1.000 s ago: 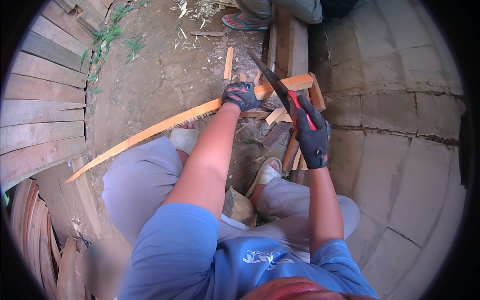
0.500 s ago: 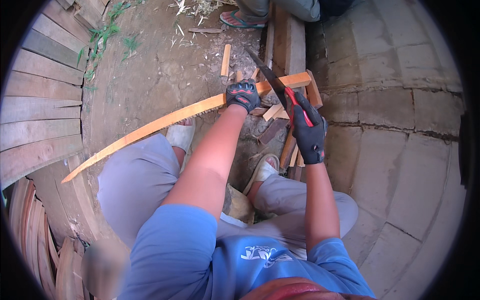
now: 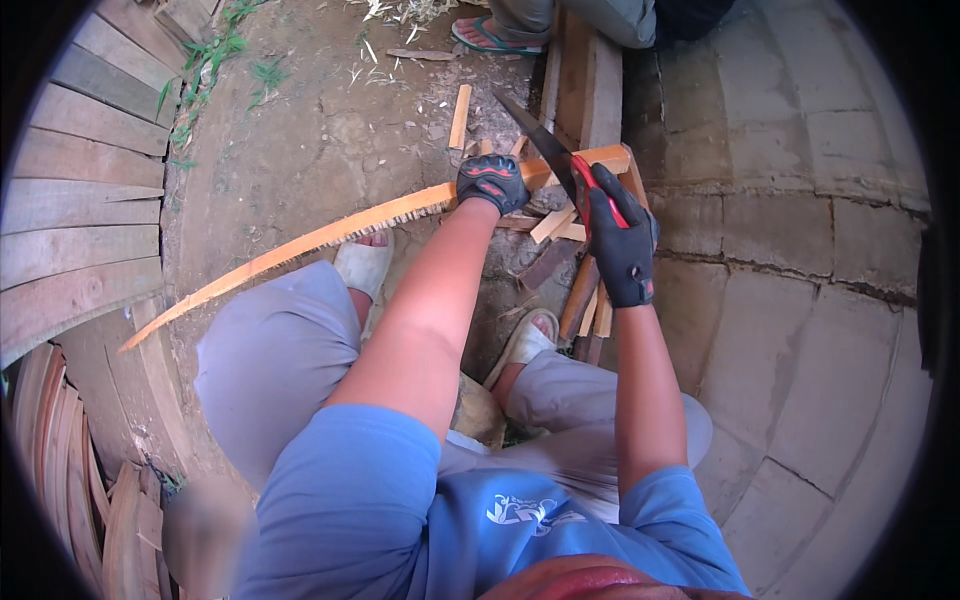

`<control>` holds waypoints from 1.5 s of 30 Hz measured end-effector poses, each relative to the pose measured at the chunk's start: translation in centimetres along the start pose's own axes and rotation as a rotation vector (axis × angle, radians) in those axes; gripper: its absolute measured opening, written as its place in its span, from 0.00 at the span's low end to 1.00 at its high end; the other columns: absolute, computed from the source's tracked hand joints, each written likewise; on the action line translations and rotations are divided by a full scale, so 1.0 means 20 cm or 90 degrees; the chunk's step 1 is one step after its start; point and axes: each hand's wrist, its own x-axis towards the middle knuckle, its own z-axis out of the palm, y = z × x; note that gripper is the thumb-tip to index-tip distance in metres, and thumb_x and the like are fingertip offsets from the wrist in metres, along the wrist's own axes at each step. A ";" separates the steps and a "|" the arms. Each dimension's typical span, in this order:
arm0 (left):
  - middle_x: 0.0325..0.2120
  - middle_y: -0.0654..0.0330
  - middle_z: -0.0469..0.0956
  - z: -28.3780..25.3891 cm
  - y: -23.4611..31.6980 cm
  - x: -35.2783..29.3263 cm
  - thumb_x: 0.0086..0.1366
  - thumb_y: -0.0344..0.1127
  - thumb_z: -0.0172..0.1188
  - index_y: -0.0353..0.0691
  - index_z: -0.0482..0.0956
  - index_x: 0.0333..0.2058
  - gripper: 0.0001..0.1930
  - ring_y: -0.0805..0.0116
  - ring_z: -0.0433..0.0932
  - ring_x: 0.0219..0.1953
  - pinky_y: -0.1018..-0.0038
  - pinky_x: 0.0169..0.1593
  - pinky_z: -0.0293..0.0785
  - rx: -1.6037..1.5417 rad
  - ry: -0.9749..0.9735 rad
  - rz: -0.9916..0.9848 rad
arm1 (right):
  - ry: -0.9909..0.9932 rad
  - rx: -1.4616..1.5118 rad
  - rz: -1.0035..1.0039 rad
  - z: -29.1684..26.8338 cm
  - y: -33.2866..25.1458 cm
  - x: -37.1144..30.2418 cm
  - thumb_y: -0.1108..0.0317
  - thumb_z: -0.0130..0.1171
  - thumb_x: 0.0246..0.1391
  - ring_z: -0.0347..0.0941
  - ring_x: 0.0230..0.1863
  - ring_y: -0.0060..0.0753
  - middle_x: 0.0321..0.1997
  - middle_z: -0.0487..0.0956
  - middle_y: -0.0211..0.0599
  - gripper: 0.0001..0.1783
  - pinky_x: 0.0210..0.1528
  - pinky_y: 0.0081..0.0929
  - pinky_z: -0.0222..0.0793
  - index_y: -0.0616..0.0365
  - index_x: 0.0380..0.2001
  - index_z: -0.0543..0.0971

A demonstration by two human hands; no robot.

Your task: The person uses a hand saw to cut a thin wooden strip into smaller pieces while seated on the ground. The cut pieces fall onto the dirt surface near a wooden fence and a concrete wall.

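The saw blade looks metal, its handle smooth plastic, the long strip rough-edged matt wood.

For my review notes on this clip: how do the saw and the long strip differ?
The saw has a dark blade and red handle; the strip is orange-brown wood. The strip is far longer than the saw. The right hand grips the saw, the left hand the strip. Both are narrow.
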 end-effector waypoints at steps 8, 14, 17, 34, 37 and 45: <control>0.52 0.50 0.87 0.01 -0.01 -0.02 0.59 0.54 0.69 0.43 0.87 0.53 0.28 0.53 0.86 0.54 0.59 0.58 0.82 -0.006 0.040 -0.015 | -0.019 -0.016 0.011 0.05 0.04 0.07 0.58 0.63 0.67 0.86 0.53 0.46 0.50 0.89 0.49 0.21 0.59 0.36 0.77 0.53 0.58 0.86; 0.52 0.49 0.87 -0.03 0.04 -0.06 0.60 0.54 0.69 0.43 0.87 0.53 0.27 0.52 0.86 0.55 0.59 0.59 0.82 -0.016 0.001 -0.017 | -0.006 -0.070 -0.054 0.17 0.08 0.16 0.57 0.63 0.67 0.84 0.59 0.46 0.54 0.88 0.49 0.21 0.63 0.38 0.75 0.55 0.57 0.86; 0.52 0.49 0.87 -0.05 0.00 -0.02 0.59 0.55 0.70 0.43 0.87 0.52 0.27 0.53 0.87 0.54 0.60 0.59 0.82 -0.017 0.003 -0.011 | -0.028 -0.048 -0.037 0.17 0.03 0.19 0.56 0.63 0.66 0.83 0.60 0.46 0.56 0.87 0.48 0.22 0.64 0.37 0.74 0.55 0.57 0.86; 0.43 0.50 0.89 0.10 -0.01 -0.03 0.58 0.50 0.70 0.44 0.89 0.46 0.21 0.52 0.88 0.49 0.59 0.54 0.83 -0.040 0.111 -0.011 | -0.016 -0.085 -0.034 0.32 0.10 0.34 0.54 0.63 0.64 0.83 0.61 0.48 0.57 0.87 0.45 0.22 0.66 0.38 0.73 0.52 0.56 0.88; 0.46 0.51 0.88 0.09 0.01 -0.02 0.58 0.51 0.70 0.45 0.88 0.48 0.23 0.54 0.88 0.50 0.59 0.55 0.82 -0.016 0.090 0.001 | 0.002 -0.031 -0.028 0.31 0.18 0.38 0.55 0.64 0.64 0.83 0.60 0.46 0.57 0.88 0.45 0.22 0.65 0.36 0.74 0.53 0.57 0.87; 0.50 0.50 0.87 0.10 0.00 -0.02 0.59 0.52 0.69 0.45 0.88 0.50 0.24 0.55 0.87 0.53 0.60 0.57 0.82 -0.015 0.096 -0.015 | 0.039 0.041 0.043 0.31 0.19 0.29 0.57 0.64 0.66 0.84 0.59 0.37 0.56 0.89 0.42 0.21 0.64 0.33 0.75 0.51 0.59 0.87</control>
